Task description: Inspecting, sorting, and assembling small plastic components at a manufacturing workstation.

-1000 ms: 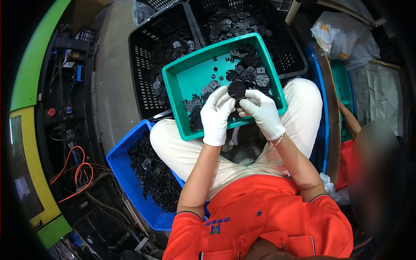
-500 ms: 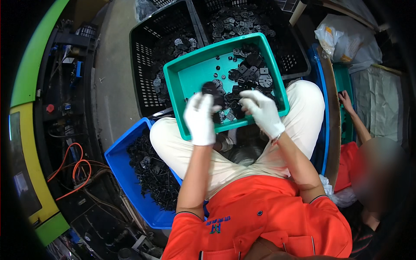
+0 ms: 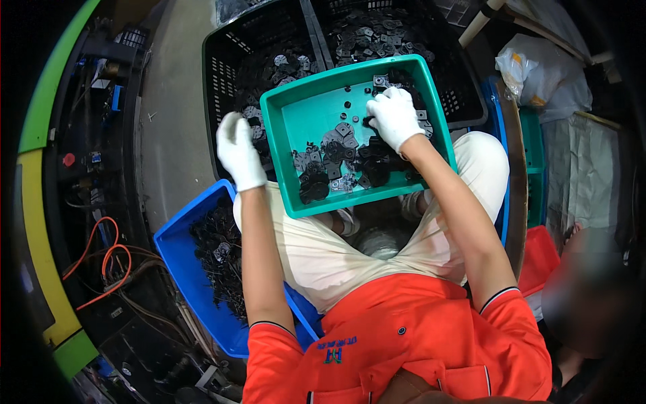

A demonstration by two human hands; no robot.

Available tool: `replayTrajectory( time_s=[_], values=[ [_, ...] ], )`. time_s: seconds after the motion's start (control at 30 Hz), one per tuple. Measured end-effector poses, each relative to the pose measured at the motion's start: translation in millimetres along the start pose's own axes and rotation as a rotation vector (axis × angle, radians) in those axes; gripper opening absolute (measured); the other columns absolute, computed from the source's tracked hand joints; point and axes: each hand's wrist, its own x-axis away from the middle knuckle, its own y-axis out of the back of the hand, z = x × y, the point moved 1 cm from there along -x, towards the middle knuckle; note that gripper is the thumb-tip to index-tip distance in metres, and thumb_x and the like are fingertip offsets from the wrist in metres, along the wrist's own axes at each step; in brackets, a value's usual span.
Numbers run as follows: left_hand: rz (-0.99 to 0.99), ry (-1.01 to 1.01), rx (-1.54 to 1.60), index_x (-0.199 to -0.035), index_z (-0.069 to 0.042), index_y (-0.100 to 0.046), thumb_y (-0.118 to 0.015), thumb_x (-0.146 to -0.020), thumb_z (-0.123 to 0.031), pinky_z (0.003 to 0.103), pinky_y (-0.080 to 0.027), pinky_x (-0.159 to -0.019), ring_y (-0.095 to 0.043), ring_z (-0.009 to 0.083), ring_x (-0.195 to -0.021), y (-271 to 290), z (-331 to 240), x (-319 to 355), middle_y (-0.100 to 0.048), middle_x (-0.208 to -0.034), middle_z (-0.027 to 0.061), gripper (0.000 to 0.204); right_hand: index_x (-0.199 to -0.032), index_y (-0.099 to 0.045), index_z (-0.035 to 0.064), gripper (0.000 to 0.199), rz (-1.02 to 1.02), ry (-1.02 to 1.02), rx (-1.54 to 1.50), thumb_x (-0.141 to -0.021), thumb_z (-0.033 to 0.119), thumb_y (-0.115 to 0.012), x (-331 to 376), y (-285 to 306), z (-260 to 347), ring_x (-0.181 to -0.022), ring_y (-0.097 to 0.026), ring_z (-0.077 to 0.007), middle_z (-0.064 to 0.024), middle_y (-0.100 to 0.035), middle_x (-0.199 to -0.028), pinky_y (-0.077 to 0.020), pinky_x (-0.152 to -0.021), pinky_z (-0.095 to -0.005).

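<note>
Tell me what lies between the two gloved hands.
In the head view, between the left hand and the right hand lie the green tray's left wall and bare floor, with a few small dark flat parts scattered there.

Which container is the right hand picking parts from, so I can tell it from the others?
Start at the seated person's lap, in cream trousers. Resting across the knees is a shallow teal tray with scattered small dark parts, where the gloved right hand reaches in. It is the only green-blue, solid-walled container: the crates behind it are black and slotted, and the bin at the person's left is blue.
</note>
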Motion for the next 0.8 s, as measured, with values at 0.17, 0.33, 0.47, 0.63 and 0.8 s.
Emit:
replayTrajectory(
  time_s=[0.17, 0.33, 0.47, 0.63, 0.8],
  values=[
    [0.438, 0.317, 0.240, -0.124, 0.004, -0.052, -0.058, -0.093, -0.015, 0.029, -0.053, -0.082, -0.063, 0.0209, -0.098, -50, -22, 69, -0.061, -0.116, 0.0162, 0.037, -0.095, -0.066, 0.0035, 0.020, -0.036, -0.415, -0.907, -0.083, 0.020, -0.068, 14, 20, 5, -0.068, -0.055, -0.0137, -0.0007, -0.061, -0.072, -0.0447, -0.064, -0.0281],
    [0.613, 0.302, 0.263, -0.126, 0.004, -0.049, -0.061, -0.091, -0.016, 0.028, -0.054, -0.078, -0.063, 0.0166, -0.089, -87, -38, 114, -0.061, -0.111, 0.0138, 0.042, -0.096, -0.066, -0.0008, 0.020, 0.111, -0.633, -1.528, -0.089, 0.017, -0.062, 36, 42, 35, -0.064, -0.051, -0.0034, 0.0008, -0.060, -0.074, -0.0414, -0.057, -0.0199],
    [0.661, 0.389, 0.081, -0.124, 0.002, -0.051, -0.057, -0.092, -0.010, 0.022, -0.051, -0.064, -0.060, 0.0099, -0.073, -65, -43, 122, -0.063, -0.095, 0.0056, 0.034, -0.098, -0.064, -0.0019, 0.020, 0.153, -0.443, -1.600, -0.093, 0.014, -0.055, 65, 47, 65, -0.063, -0.055, -0.0069, -0.0022, -0.062, -0.073, -0.0457, -0.060, -0.0225],
    [0.484, 0.365, -0.097, -0.118, -0.002, -0.053, -0.052, -0.095, -0.013, 0.018, -0.045, -0.060, -0.055, 0.0069, -0.071, 66, -66, 128, -0.061, -0.093, 0.0039, 0.026, -0.095, -0.066, 0.0039, 0.017, -0.034, -0.343, -0.875, -0.087, 0.015, -0.056, 81, 43, 30, -0.085, -0.062, -0.0334, -0.0149, -0.065, -0.091, -0.0500, -0.074, -0.0386],
    [0.334, 0.581, -0.868, -0.117, -0.002, -0.054, -0.053, -0.091, -0.008, 0.029, -0.046, -0.058, -0.056, 0.0150, -0.063, 237, -65, 152, -0.063, -0.083, 0.0104, 0.027, -0.102, -0.063, 0.0072, 0.020, 0.087, -0.285, -0.611, -0.086, 0.017, -0.057, 62, 27, 9, -0.092, -0.061, -0.0329, -0.0141, -0.064, -0.095, -0.0478, -0.081, -0.0417]
  ],
)
